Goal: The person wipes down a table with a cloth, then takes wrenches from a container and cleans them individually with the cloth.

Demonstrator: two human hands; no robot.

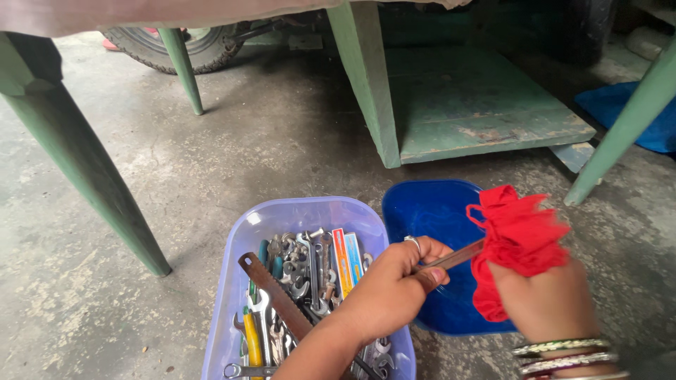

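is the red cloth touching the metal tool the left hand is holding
Touching. The head view shows the red cloth, bunched in the right hand, wrapped over the end of the metal tool that the left hand grips, with no gap between them.

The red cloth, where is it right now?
In the head view the red cloth is bunched in the right hand, low on the right, over the blue tub, wrapped on the metal tool the left hand holds.

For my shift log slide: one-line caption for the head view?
Left hand holds a metal tool while the right hand wipes it with a red cloth, over a blue tub beside a wrench-filled lilac tub.
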